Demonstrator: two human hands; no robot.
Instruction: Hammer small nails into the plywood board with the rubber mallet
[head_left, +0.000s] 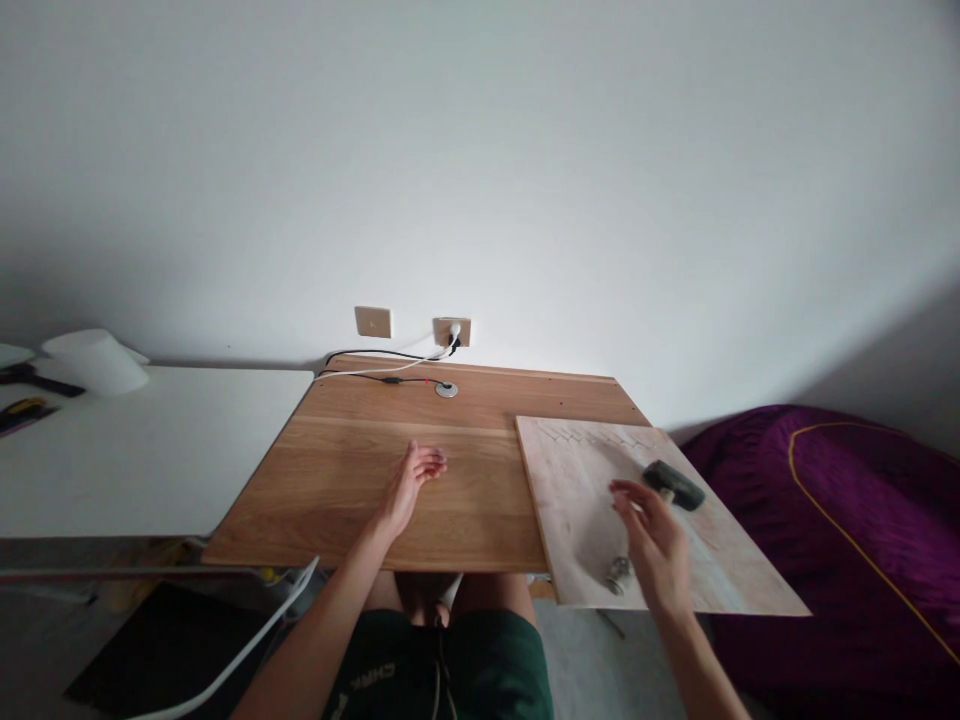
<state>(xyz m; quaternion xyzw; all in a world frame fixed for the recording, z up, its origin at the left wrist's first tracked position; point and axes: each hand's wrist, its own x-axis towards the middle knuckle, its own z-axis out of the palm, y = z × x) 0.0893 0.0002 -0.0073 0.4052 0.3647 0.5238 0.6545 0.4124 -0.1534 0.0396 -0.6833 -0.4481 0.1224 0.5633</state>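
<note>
The wall (pixel 525 180) bounds the rear edge of the wooden bench (pixel 330 470). The purple cover (pixel 750 480) lies beyond the right side; the white bench (pixel 217 430) adjoins the left edge. The board (pixel 562 530) covers the right part of the wooden bench, its front edge projecting past the bench front. Left of the board, bare wood gives lateral room beneath the left hand (pixel 406 487), which is loosely spread, nothing visible in it. The right hand (pixel 660 540) is over the board, half curled, with a narrow thumb gap. The mallet (pixel 682 488) lies on the board, its head just beyond the right hand. The metallic piece (pixel 618 575) is near the board's front edge; any link to the mallet is hidden.
</note>
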